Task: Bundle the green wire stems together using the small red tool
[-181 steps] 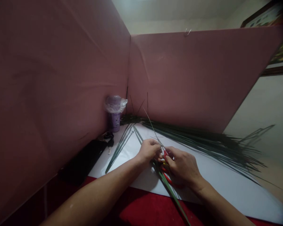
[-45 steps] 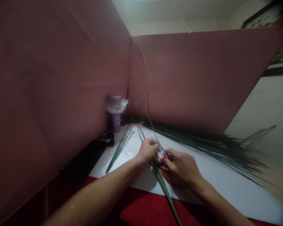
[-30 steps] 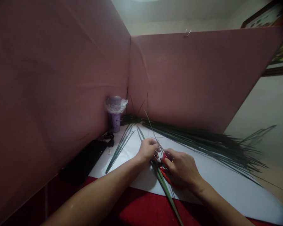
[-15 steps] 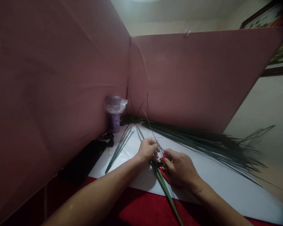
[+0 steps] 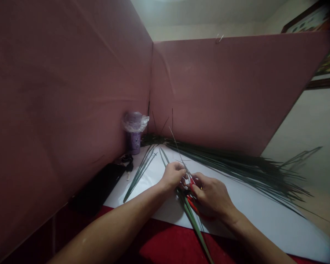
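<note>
Above the white sheet, my left hand (image 5: 173,176) is closed, its fingers pinched on a long narrow green leaf (image 5: 191,218). That leaf slants from under the fingers down toward the front edge. A thin stalk (image 5: 175,141) rises from between the two hands. Just to the right, my right hand (image 5: 213,192) is wrapped around a red-handled tool (image 5: 191,201) with a dark middle part. Its jaws are hidden by the fingers, so I cannot tell whether it is scissors or pliers. The tool's head lies close against the leaf and the left fingertips.
A large bundle of green leaves (image 5: 236,165) lies along the back of the white sheet (image 5: 258,216). A smaller group of leaves (image 5: 139,178) is at left. Near the pink wall stand a purple cup (image 5: 134,141) in plastic, a black flat object (image 5: 101,187) and a dark cord (image 5: 129,163).
Both hands have barely moved. The thin stalk's tip has shifted slightly right, and the fingers are a touch nearer the red-handled tool.
</note>
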{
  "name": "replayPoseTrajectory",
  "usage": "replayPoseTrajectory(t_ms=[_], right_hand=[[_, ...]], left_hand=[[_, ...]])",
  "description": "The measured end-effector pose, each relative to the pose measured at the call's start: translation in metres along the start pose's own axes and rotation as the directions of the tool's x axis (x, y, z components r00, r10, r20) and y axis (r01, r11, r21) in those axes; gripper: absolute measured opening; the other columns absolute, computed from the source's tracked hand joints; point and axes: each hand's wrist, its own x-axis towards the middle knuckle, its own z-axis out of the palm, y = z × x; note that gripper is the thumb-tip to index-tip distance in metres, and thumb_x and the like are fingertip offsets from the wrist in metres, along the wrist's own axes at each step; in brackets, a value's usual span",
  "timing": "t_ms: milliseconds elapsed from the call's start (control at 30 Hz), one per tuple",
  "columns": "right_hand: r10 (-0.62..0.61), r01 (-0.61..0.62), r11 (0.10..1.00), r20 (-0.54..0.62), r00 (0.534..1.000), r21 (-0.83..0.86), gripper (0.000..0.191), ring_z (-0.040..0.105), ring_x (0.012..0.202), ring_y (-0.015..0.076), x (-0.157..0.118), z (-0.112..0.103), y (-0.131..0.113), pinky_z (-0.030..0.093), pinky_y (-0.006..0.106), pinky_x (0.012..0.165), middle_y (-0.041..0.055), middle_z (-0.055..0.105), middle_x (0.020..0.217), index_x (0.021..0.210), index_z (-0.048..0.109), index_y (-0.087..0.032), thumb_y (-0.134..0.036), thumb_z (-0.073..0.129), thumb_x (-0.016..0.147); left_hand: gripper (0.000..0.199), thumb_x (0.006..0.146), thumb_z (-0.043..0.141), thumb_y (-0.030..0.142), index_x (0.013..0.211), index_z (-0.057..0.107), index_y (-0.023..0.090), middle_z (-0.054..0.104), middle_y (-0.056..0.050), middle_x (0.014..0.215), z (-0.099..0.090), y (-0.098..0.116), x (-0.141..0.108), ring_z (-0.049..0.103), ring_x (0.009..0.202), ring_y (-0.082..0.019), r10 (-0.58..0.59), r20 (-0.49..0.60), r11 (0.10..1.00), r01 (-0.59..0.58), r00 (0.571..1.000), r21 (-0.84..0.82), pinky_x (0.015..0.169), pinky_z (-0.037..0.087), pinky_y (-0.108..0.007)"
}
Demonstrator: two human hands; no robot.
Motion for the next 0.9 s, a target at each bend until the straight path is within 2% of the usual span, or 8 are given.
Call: replayPoseTrajectory(t_ms=[900], right_hand=[[0.017, -0.018, 1.000, 0.020, 1.000, 0.025, 0.013, 0.058, 0.062, 0.0179, -0.0004, 0.0016, -0.0027, 0.022, 0.026, 0.052, 0.0032, 0.065, 0.068, 0.074, 0.053, -0.020, -0.024, 0.042, 0.081]], left_hand=[[0.010, 0.069, 0.045, 0.007, 0.063, 0.045, 0.015, 0.051, 0.002, 0.053, 0.0008, 0.0015, -0.0010, 0.047, 0.036, -0.007, -0.010, -0.005, 1.000, 0.010, 1.000, -0.009, 0.031, 0.034, -0.017]])
